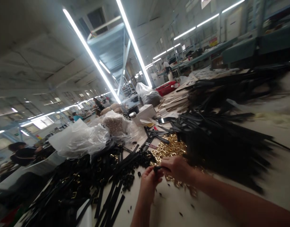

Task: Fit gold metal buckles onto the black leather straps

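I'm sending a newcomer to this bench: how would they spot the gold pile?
On the pale worktop, find the big stack of black strips on the picture's right. Left of it, by the right hand, lies the gold pile. Its shine sets it apart from the small black pieces nearby.

Black strips (218, 142), shiny gold metal fittings (170, 146).
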`<state>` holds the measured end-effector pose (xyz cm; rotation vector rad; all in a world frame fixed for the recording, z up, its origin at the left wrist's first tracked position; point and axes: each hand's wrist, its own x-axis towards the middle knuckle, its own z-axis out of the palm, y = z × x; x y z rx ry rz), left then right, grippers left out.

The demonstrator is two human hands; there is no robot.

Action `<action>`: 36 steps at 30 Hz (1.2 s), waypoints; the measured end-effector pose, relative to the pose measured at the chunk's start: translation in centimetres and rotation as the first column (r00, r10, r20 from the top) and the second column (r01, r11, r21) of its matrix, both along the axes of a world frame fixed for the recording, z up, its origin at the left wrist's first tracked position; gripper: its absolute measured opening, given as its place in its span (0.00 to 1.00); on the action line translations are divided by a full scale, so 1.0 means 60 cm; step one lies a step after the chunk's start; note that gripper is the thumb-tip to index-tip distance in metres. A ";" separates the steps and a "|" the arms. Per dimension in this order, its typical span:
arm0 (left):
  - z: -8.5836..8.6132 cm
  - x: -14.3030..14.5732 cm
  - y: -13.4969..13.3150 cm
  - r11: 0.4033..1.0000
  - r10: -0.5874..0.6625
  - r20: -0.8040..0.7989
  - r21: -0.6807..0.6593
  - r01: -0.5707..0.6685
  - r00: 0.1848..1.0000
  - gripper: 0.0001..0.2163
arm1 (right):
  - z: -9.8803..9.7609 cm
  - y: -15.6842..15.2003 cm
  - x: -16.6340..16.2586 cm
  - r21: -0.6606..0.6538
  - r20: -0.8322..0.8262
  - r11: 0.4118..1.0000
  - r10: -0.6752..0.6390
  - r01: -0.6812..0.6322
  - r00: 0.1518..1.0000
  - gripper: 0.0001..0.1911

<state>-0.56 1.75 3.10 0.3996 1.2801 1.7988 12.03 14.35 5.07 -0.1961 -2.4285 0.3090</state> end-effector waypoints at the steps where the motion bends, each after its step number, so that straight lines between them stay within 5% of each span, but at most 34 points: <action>1: 0.005 -0.001 -0.002 1.000 0.020 0.015 0.003 -0.020 1.000 0.19 | 0.004 -0.002 0.002 0.008 -0.008 1.000 -0.012 0.013 1.000 0.09; 4: 0.012 -0.009 -0.005 0.995 0.094 0.022 -0.028 -0.093 0.995 0.15 | 0.012 -0.006 0.005 0.029 0.014 0.999 -0.029 0.029 0.999 0.12; 16: 0.007 -0.032 -0.009 0.993 0.059 -0.005 -0.103 -0.060 0.998 0.10 | 0.007 -0.003 0.000 0.133 0.113 0.991 0.016 -0.031 0.993 0.16; 22: 0.004 -0.034 -0.013 0.995 0.005 -0.132 -0.095 -0.017 0.991 0.16 | 0.010 -0.006 -0.001 0.145 0.170 0.989 0.013 -0.038 0.985 0.15; 27: -0.003 -0.032 -0.013 0.990 -0.048 -0.203 -0.138 0.020 0.978 0.19 | 0.015 -0.011 -0.001 0.088 0.234 0.994 0.036 -0.058 0.972 0.15; 32: -0.002 -0.015 -0.009 0.991 -0.075 -0.179 -0.119 0.054 0.981 0.19 | 0.023 -0.018 0.003 -0.037 0.246 0.999 0.026 -0.017 0.969 0.30; 36: 0.001 0.001 -0.008 0.983 -0.151 -0.203 -0.135 0.125 0.968 0.18 | 0.026 -0.024 0.005 -0.069 0.322 0.997 0.047 -0.026 0.945 0.30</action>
